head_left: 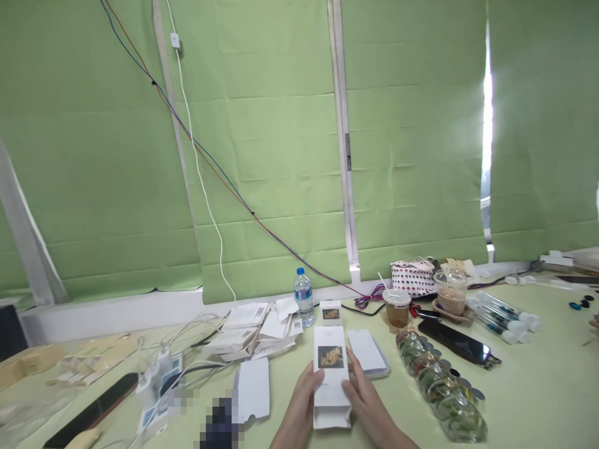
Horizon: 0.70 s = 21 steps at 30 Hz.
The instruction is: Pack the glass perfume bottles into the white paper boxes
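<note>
Between my two hands is a white carton (331,333) with a dark picture of something golden on its front. My left hand (299,399) is closed on the carton's left side, thumb on the front. On the right side my right hand (367,399) grips it the same way. The carton's near end shows a flap that looks unsealed. Just beyond it stands a similar white box (331,313) with the same kind of picture. A stack of flat white pieces (365,350) lies right of the carton, and a flat white piece (253,388) lies to its left.
Flat white cartons (243,327) are piled behind left, beside a water bottle (304,299). Cables and a power strip (163,368) lie left. To the right are clear round packs (435,386), a phone (453,342), a drink cup (397,308) and clear tubes (503,318).
</note>
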Each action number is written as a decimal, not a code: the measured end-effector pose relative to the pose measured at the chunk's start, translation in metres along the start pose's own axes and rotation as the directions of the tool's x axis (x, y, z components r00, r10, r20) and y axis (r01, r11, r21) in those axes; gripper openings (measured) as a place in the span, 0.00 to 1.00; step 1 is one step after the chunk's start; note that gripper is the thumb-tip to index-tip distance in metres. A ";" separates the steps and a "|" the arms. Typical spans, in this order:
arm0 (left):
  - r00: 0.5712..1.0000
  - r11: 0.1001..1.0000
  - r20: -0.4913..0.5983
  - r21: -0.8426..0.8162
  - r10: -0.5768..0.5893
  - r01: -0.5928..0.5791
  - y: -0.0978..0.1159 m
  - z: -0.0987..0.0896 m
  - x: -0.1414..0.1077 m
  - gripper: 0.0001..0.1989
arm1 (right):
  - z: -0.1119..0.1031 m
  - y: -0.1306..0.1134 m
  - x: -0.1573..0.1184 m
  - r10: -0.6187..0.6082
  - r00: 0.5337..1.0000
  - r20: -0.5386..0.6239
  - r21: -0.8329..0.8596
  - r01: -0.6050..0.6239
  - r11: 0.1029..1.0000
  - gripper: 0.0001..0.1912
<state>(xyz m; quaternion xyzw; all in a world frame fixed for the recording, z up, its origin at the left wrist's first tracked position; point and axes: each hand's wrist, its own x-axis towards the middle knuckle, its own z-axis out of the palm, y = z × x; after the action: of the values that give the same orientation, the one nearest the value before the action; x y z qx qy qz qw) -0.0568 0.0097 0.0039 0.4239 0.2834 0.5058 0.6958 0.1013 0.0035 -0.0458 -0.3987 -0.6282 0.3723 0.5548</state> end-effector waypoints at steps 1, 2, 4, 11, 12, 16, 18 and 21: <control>1.000 0.999 0.023 0.042 -0.001 0.000 -0.003 0.001 0.001 0.24 | 0.000 0.002 -0.002 0.016 1.000 -0.007 0.038 -0.016 0.999 0.35; 1.000 0.997 0.028 0.082 0.011 -0.013 -0.005 0.001 0.002 0.26 | 0.000 0.004 -0.002 0.019 1.000 -0.018 0.066 -0.018 0.998 0.37; 0.997 0.986 -0.010 0.154 0.073 -0.071 -0.009 0.001 0.005 0.34 | -0.003 0.003 -0.001 0.008 1.000 -0.025 0.129 -0.005 0.992 0.39; 0.955 0.895 0.006 0.347 0.298 -0.281 -0.009 -0.007 0.008 0.46 | -0.007 -0.004 0.003 -0.051 0.998 0.040 0.284 0.038 0.958 0.37; 0.947 0.870 0.032 0.387 0.319 -0.306 -0.010 -0.008 0.007 0.43 | -0.007 -0.003 0.003 -0.071 0.997 0.034 0.265 0.060 0.962 0.37; 0.887 0.684 0.117 0.593 0.448 -0.424 -0.009 -0.009 0.003 0.25 | -0.011 0.003 0.004 -0.190 0.982 -0.001 0.073 0.190 0.979 0.30; 0.846 0.598 0.148 0.645 0.512 -0.475 -0.007 -0.007 -0.001 0.20 | -0.013 0.004 0.003 -0.228 0.973 -0.016 -0.034 0.228 0.973 0.28; 0.848 0.604 0.165 0.635 0.503 -0.482 -0.004 -0.005 -0.006 0.18 | -0.015 0.006 0.002 -0.253 0.967 -0.037 -0.147 0.245 0.958 0.27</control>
<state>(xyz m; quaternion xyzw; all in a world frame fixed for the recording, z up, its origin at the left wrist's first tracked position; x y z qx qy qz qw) -0.0613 0.0053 -0.0020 0.6933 0.3249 0.5515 0.3311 0.1164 0.0081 -0.0484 -0.3648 -0.6824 0.2430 0.5850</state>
